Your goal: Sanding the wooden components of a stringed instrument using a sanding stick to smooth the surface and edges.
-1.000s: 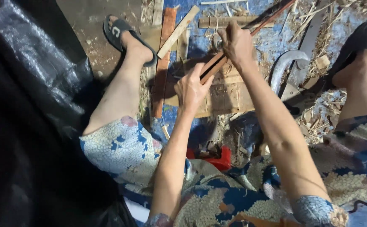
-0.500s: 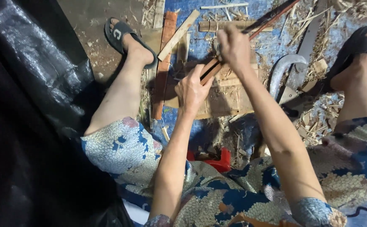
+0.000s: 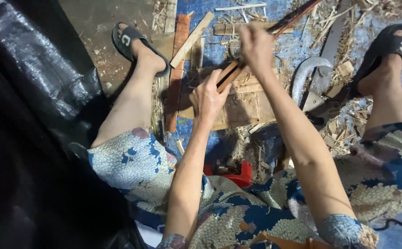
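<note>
My left hand (image 3: 208, 97) grips the lower end of a long dark reddish wooden strip (image 3: 287, 21) that runs up to the right. Higher on the same strip, my right hand (image 3: 256, 46) is closed around it. The strip's lower end rests over a flat wooden block (image 3: 247, 102) on the ground between my legs. Whether a tool sits inside my right hand is hidden by the fingers.
A curved metal blade (image 3: 304, 74) lies right of the block beside a long saw-like blade (image 3: 332, 41). Wood slats (image 3: 192, 39), a reddish plank (image 3: 177, 69), shavings and a blue sheet (image 3: 298, 44) cover the ground. Black plastic sheeting (image 3: 30, 101) is at left. My sandalled feet (image 3: 132, 41) flank the work.
Both hands keep their grip on the strip; the right hand has shifted slightly along it and the view has moved a little.
</note>
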